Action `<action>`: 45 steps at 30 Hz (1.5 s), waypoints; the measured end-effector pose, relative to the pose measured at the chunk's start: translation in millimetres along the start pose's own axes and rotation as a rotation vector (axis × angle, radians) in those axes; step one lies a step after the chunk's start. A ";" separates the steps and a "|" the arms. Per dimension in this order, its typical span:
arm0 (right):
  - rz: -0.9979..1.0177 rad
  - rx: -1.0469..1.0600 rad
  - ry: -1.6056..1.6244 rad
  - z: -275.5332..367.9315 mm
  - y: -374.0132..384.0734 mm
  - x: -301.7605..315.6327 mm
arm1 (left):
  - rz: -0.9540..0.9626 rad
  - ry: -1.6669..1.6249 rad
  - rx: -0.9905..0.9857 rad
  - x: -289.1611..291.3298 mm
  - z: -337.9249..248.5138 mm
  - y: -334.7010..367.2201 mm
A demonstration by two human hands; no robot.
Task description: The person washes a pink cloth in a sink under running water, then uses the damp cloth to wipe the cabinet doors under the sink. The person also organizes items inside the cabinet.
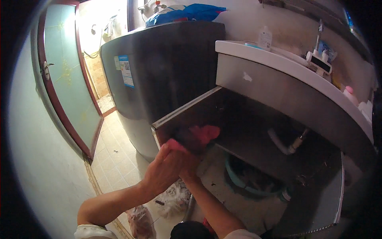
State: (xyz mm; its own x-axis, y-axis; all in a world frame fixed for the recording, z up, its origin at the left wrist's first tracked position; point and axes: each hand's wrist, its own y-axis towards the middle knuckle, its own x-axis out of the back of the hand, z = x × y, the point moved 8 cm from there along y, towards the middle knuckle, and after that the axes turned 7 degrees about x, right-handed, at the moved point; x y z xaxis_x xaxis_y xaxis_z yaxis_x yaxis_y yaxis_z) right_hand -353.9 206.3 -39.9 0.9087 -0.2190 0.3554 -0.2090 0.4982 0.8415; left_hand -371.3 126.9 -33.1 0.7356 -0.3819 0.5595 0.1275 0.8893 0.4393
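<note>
A crumpled pink cloth [207,133], dark and shadowed in its middle, is bunched up in front of the open sink cabinet [254,119]. My left hand [161,167] is closed round its near end, with pink showing between thumb and fingers. Pressed close against it, my right hand [190,165] is also closed at the cloth's underside; shadow hides most of its fingers. Both hands are held near the cabinet's left side panel [187,107]. Inside the cabinet, a grey drain pipe [280,142] hangs down at the right.
A dark washing machine [167,67] stands left of the cabinet, a blue bag [187,14] on top. Under the cabinet sits a teal basin [234,175]. Plastic bags [173,199] lie on the floor by my arms. A bottle [264,38] stands on the white sink top [294,63].
</note>
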 end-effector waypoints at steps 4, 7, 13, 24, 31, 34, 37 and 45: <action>-0.100 0.127 -0.001 -2.4 36.5 30.1 | -0.309 -0.167 0.130 31.9 19.8 21.3; -0.128 0.187 -0.045 -19.4 63.0 27.8 | -0.415 -0.163 0.220 61.1 41.4 57.5; -0.147 0.397 -0.016 -17.3 112.6 56.7 | 0.226 -0.603 0.384 53.8 87.2 104.4; -0.253 0.348 0.114 26.1 36.2 45.3 | -0.689 -0.533 0.550 55.7 60.5 10.5; -0.051 0.150 0.343 -20.5 -65.0 -14.2 | -0.673 -0.695 0.608 -46.0 -13.6 -56.8; -0.007 -0.081 0.371 -40.4 -99.2 -31.3 | -0.636 -0.542 0.463 -58.1 -35.4 -75.6; 0.005 -0.302 0.418 -73.0 -128.7 -50.6 | -0.329 -0.507 0.250 -62.6 -51.6 -61.9; 0.140 -0.159 -0.276 -145.5 -129.2 -74.3 | -0.137 0.115 -0.149 -47.4 -113.3 50.8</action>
State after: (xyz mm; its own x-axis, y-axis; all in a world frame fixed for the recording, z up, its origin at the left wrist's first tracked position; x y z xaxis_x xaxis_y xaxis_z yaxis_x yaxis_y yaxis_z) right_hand -341.9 280.3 -234.2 0.7390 -0.3469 0.5776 -0.2463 0.6588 0.7109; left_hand -324.3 218.7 -117.0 0.7747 -0.4780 0.4140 0.3222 0.8617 0.3920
